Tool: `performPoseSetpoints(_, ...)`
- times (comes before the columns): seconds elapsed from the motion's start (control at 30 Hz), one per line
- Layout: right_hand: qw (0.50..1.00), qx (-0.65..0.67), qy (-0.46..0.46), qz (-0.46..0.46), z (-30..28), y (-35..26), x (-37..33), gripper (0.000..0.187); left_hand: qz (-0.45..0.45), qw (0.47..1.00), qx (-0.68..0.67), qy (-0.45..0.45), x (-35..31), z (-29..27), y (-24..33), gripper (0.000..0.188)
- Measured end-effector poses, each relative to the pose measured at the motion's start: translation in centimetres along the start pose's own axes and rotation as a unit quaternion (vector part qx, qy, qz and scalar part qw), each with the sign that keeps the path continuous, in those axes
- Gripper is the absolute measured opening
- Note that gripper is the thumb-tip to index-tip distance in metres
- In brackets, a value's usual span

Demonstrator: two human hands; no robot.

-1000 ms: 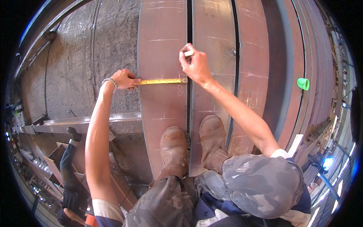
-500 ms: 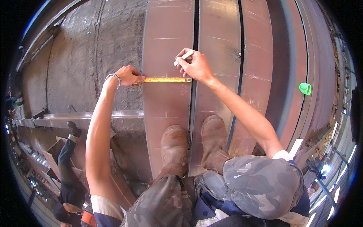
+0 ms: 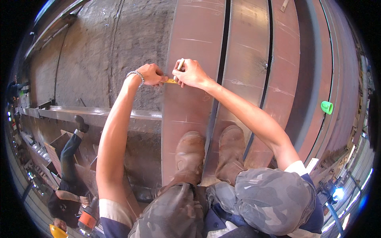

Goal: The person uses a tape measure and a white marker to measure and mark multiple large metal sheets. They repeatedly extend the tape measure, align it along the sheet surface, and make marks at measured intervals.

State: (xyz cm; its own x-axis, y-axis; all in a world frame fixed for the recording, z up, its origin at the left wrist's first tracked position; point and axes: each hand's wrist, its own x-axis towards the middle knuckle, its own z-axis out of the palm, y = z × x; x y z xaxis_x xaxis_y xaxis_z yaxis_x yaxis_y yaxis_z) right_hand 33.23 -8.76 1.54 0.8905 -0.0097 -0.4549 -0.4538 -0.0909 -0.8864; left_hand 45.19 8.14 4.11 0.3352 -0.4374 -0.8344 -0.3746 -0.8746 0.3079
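My left hand, with a metal chain bracelet at the wrist, pinches a yellow tape measure at the left edge of a reddish-brown steel plate. Only a short piece of the tape shows between my hands. Close beside it, my right hand is closed around a pale stick of chalk, held tilted over the plate. Its fingertips are near the tape; whether they touch it I cannot tell. Thin white lines mark the plate.
More steel plates lie to the right, separated by dark gaps. My brown boots stand on the plates. A green plastic cup-shaped piece rests farther right. At lower left is another person near an orange tool.
My right hand has moved left with the chalk, from the plate's right edge to close beside my left hand. Less tape shows. The whole view has shifted somewhat.
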Motion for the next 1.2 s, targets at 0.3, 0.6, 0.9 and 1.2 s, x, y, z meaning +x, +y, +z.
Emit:
performPoseSetpoints(0.3, 1.000, 0.011, -0.011, 0.003, 0.0, 0.3, 0.4, 0.021, 0.005, 1.000, -0.004, 0.003, 0.5, 0.3, -0.4, 0.043)
performPoseSetpoints(0.6, 0.998, -0.060, 0.003, -0.003, 0.5, -0.5, 0.4, 0.021, 0.002, 1.000, -0.002, 0.003, 0.3, 0.2, -0.3, 0.042)
performPoseSetpoints(0.9, 0.920, -0.170, 0.269, -0.230, 0.8, -1.1, 0.2, 0.011, 0.004, 1.000, -0.011, 0.010, 0.3, 0.2, -0.2, 0.040)
performPoseSetpoints(1.2, 0.955, 0.103, 0.246, -0.127, -2.3, -3.8, -4.2, 0.029, 0.014, 0.998, -0.010, 0.060, -0.5, 1.1, -0.5, 0.040)
